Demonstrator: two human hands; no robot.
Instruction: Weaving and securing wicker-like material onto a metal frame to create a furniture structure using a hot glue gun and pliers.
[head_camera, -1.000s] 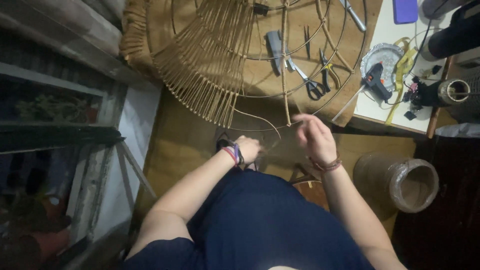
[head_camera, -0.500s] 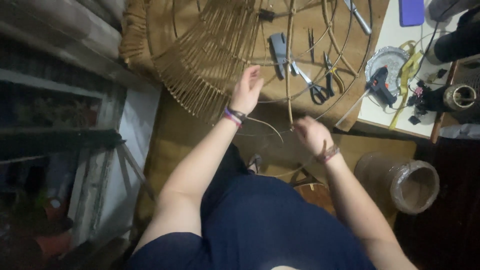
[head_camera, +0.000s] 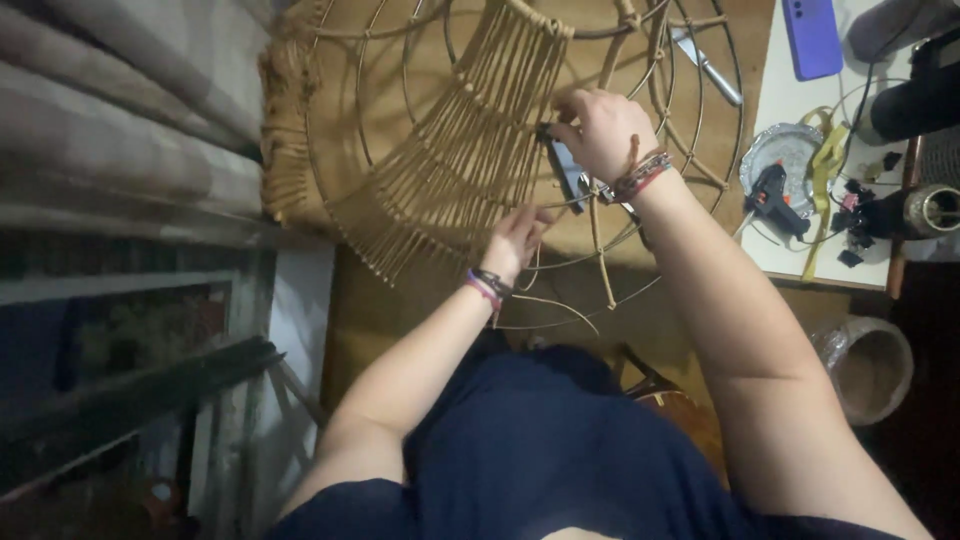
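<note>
head cam | looks steeply down, close over hands (single view) | faces woven frame (head_camera: 470, 150)

Seeing wicker frame (head_camera: 470, 150) running off top edge; upper rim not showing. Right hand (head_camera: 600, 130) covering most of dark tool (head_camera: 560, 165); can't tell its kind or how grip is closing on it. Left hand (head_camera: 515, 240) fingers tucking behind spokes, fingertips hidden. Purple phone (head_camera: 812, 38) getting cut by top edge. Small black bits (head_camera: 850, 225) on tabletop (head_camera: 780, 100) too small for me to identify. Left side blurring out.
</note>
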